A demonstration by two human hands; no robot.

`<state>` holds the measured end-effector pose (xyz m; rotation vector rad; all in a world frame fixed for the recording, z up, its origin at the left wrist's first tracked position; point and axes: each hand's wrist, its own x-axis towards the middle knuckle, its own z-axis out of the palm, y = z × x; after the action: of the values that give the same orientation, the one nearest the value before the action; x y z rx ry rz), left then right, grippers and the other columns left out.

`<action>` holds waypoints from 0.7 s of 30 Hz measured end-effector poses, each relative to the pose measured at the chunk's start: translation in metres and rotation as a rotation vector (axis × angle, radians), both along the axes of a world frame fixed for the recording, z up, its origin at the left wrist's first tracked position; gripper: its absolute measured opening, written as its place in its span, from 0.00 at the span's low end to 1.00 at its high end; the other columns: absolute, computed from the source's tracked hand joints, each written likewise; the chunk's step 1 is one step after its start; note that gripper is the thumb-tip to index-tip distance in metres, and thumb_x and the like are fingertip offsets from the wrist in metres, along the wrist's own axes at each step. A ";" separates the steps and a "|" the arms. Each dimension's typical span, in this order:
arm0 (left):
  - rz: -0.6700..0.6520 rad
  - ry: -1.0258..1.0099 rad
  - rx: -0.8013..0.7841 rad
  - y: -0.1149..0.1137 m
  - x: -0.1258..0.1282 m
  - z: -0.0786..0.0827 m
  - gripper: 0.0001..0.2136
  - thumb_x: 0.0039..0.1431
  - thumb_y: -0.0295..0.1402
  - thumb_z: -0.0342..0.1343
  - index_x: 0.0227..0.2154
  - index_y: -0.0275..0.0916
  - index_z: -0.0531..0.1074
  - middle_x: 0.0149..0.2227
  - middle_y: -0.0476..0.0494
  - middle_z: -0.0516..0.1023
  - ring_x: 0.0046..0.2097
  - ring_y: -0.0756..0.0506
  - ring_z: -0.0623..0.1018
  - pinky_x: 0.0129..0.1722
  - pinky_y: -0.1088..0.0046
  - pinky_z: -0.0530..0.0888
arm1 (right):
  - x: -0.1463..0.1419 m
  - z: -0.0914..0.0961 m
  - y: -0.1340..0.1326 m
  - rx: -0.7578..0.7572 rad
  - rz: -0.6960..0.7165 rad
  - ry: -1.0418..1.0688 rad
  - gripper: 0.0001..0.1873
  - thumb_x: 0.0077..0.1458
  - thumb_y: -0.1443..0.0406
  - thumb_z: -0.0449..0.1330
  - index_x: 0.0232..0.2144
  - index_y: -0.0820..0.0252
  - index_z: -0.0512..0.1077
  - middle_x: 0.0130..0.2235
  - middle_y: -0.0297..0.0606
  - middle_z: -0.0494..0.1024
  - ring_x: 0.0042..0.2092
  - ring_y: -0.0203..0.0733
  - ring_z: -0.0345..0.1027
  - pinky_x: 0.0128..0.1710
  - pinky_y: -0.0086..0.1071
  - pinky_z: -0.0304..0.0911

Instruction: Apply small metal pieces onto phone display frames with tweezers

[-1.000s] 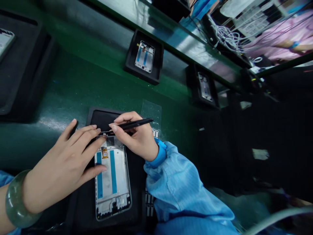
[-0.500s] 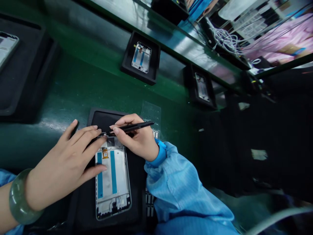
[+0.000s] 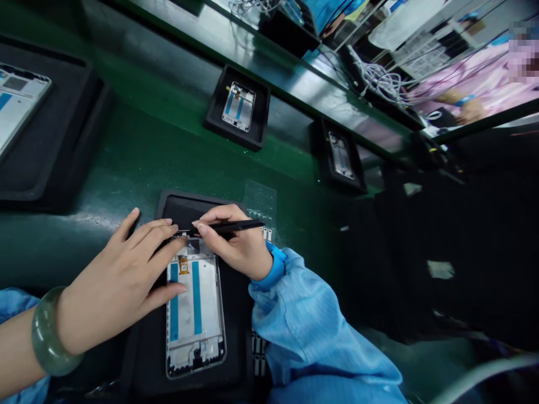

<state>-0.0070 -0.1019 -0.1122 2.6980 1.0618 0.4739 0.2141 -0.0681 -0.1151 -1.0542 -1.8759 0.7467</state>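
Observation:
A white phone frame (image 3: 196,320) with two blue strips lies in a black tray (image 3: 236,336) right in front of me. My left hand (image 3: 120,280) rests on the frame's left side, fingers stretched out flat, fingertips at its top edge. My right hand (image 3: 238,244) pinches black tweezers (image 3: 227,227), whose tip sits at the frame's top edge beside my left fingertips. A green bangle (image 3: 48,334) is on my left wrist. A small orange flex part (image 3: 182,264) shows near the frame's top.
Two more black trays with phone frames (image 3: 237,106) (image 3: 339,154) sit further back on the green belt (image 3: 135,151), another large tray (image 3: 37,123) at far left. A clear sheet of small parts (image 3: 261,202) lies behind my right hand. A person in pink (image 3: 475,84) works at upper right.
The view has shifted slightly, so the trays sit a little lower and to the left. Both hands stay at the frame's top edge with the tweezers almost unmoved.

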 end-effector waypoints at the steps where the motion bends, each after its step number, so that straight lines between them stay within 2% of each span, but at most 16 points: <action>1: 0.004 -0.012 -0.009 0.000 0.000 0.000 0.22 0.66 0.44 0.51 0.56 0.35 0.67 0.55 0.34 0.74 0.60 0.33 0.71 0.62 0.39 0.61 | 0.000 0.000 0.000 -0.002 0.003 0.000 0.04 0.60 0.66 0.62 0.38 0.57 0.72 0.37 0.36 0.80 0.38 0.37 0.76 0.39 0.31 0.73; 4: 0.036 -0.069 -0.032 0.003 0.002 0.001 0.20 0.68 0.43 0.50 0.54 0.34 0.67 0.52 0.35 0.76 0.57 0.36 0.73 0.62 0.44 0.64 | 0.000 0.000 0.000 0.012 0.019 0.006 0.04 0.60 0.67 0.62 0.38 0.58 0.72 0.37 0.36 0.80 0.39 0.37 0.76 0.40 0.31 0.72; 7: 0.100 -0.123 -0.039 0.007 0.007 0.002 0.15 0.69 0.38 0.48 0.50 0.32 0.68 0.47 0.36 0.75 0.50 0.38 0.75 0.52 0.53 0.73 | 0.000 0.000 0.000 0.031 0.029 0.016 0.04 0.60 0.67 0.62 0.38 0.58 0.71 0.37 0.35 0.80 0.38 0.36 0.76 0.40 0.29 0.72; 10: 0.174 -0.145 -0.002 0.013 0.013 0.002 0.12 0.68 0.32 0.48 0.48 0.30 0.70 0.47 0.34 0.71 0.48 0.39 0.75 0.46 0.60 0.76 | 0.000 0.000 0.000 0.033 0.033 0.012 0.03 0.60 0.67 0.62 0.38 0.58 0.71 0.37 0.35 0.80 0.38 0.36 0.76 0.40 0.29 0.72; 13: 0.209 -0.166 0.003 0.020 0.016 -0.001 0.09 0.67 0.31 0.49 0.41 0.32 0.72 0.45 0.35 0.70 0.48 0.39 0.74 0.45 0.60 0.75 | 0.000 0.000 0.000 0.018 0.036 -0.001 0.03 0.60 0.66 0.61 0.38 0.57 0.71 0.38 0.36 0.80 0.39 0.36 0.76 0.41 0.30 0.72; 16: 0.223 -0.184 -0.082 0.025 0.018 -0.004 0.08 0.66 0.31 0.49 0.35 0.37 0.73 0.42 0.40 0.72 0.45 0.40 0.75 0.44 0.58 0.74 | 0.000 -0.001 0.001 0.017 0.035 -0.018 0.03 0.61 0.65 0.60 0.38 0.57 0.71 0.39 0.36 0.80 0.40 0.37 0.77 0.41 0.31 0.73; 21: 0.241 -0.213 -0.149 0.027 0.021 -0.005 0.09 0.66 0.31 0.48 0.32 0.39 0.72 0.37 0.44 0.74 0.40 0.43 0.73 0.42 0.59 0.73 | -0.001 0.000 0.001 0.032 0.032 -0.024 0.03 0.60 0.65 0.60 0.38 0.57 0.71 0.37 0.36 0.81 0.38 0.37 0.77 0.39 0.30 0.73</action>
<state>0.0144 -0.0748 -0.1175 2.3412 1.3086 0.6762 0.2132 -0.0671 -0.1150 -1.0194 -1.9237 0.7230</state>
